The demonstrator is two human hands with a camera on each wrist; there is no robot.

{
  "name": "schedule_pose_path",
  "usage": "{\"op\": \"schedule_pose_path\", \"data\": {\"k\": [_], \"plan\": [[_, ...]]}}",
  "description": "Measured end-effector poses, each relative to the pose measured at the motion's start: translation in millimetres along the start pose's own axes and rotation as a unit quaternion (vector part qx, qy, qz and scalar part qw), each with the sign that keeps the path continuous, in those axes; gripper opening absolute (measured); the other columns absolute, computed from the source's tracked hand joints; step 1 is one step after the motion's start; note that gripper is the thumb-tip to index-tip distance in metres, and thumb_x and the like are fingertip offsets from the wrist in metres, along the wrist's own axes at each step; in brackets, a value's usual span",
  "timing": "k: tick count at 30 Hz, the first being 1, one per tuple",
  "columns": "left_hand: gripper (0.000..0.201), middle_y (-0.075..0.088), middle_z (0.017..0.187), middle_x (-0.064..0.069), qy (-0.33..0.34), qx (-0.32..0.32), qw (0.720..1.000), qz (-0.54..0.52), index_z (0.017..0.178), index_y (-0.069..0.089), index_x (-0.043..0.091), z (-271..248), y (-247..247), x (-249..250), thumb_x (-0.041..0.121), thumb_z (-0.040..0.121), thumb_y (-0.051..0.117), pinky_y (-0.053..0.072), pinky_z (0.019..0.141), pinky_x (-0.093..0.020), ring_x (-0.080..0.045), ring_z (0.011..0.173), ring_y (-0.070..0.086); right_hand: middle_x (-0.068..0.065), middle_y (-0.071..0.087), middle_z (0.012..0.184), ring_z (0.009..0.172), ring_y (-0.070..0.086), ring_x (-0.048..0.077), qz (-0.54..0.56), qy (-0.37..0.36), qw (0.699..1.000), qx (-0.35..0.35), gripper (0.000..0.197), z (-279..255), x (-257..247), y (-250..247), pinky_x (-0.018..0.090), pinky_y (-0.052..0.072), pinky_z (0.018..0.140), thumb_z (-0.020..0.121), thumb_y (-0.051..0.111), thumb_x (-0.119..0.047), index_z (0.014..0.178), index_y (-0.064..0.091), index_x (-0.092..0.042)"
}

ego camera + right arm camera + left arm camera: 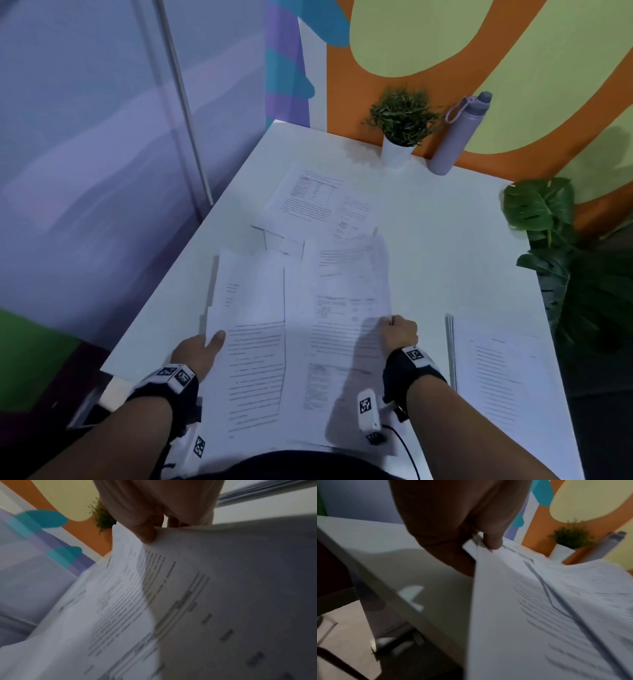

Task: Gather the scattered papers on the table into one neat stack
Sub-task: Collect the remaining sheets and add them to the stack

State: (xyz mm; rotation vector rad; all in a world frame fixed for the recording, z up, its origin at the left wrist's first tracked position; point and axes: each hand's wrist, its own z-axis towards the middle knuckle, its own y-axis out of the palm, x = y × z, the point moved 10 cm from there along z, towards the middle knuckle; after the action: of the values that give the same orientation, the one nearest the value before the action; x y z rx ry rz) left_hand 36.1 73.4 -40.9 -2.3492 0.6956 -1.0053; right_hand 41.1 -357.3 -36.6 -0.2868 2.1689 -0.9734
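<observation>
A: What do your hands hold?
B: Your left hand [200, 351] and right hand [399, 330] pinch thin printed sheets [301, 342], raised over the white table [445, 240].
A: Surroundings?
B: More papers [315, 202] lie beyond; a side stack [496, 373] right; plant [400, 118] and bottle [455, 137] behind.

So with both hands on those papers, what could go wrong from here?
1. The left hand and right hand each pinch only an edge of the fanned, overlapping papers; loose sheets could slip out or crease.
2. The far sheets and the right stack lie apart and could be left out.
</observation>
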Motion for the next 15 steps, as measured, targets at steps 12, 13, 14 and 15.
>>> {"op": "schedule_pose_path", "data": {"k": [12,13,14,15], "plan": [[0.034,0.060,0.123,-0.022,0.043,0.107,0.993,-0.020,0.121,0.055,0.000,-1,-25,3,0.016,0.091,0.054,0.043,0.094,-0.039,-0.037,0.111,0.056,0.014,0.063,0.108,0.086,0.056,0.029,0.081,-0.023,0.995,-0.047,0.050,-25,11,3,0.032,0.044,0.075,0.090,0.039,-0.009,0.137,0.036,-0.026],[0.035,0.059,0.124,-0.025,0.038,0.132,0.990,-0.022,0.122,0.054,0.000,0,-37,-1,0.015,0.091,0.052,0.042,0.096,-0.041,-0.040,0.113,0.055,0.013,0.062,0.102,0.082,0.056,0.028,0.079,-0.021,0.996,-0.036,0.043,-24,16,-5,0.033,0.045,0.073,0.088,0.036,-0.007,0.127,0.044,-0.023],[0.036,0.057,0.126,-0.027,0.029,0.157,0.987,-0.025,0.124,0.052,-0.001,0,-49,-7,0.016,0.092,0.051,0.040,0.097,-0.043,-0.042,0.115,0.053,0.013,0.061,0.097,0.079,0.055,0.028,0.073,-0.016,0.997,-0.024,0.036,-22,22,-12,0.033,0.045,0.071,0.086,0.034,-0.005,0.116,0.048,-0.019],[0.037,0.055,0.127,-0.029,0.016,0.181,0.983,-0.036,0.126,0.051,0.000,0,-62,-14,0.016,0.093,0.049,0.039,0.099,-0.045,-0.044,0.116,0.051,0.014,0.060,0.094,0.076,0.054,0.027,0.066,-0.009,0.998,-0.011,0.030,-19,28,-20,0.032,0.045,0.068,0.085,0.032,-0.003,0.107,0.049,-0.015]]}}
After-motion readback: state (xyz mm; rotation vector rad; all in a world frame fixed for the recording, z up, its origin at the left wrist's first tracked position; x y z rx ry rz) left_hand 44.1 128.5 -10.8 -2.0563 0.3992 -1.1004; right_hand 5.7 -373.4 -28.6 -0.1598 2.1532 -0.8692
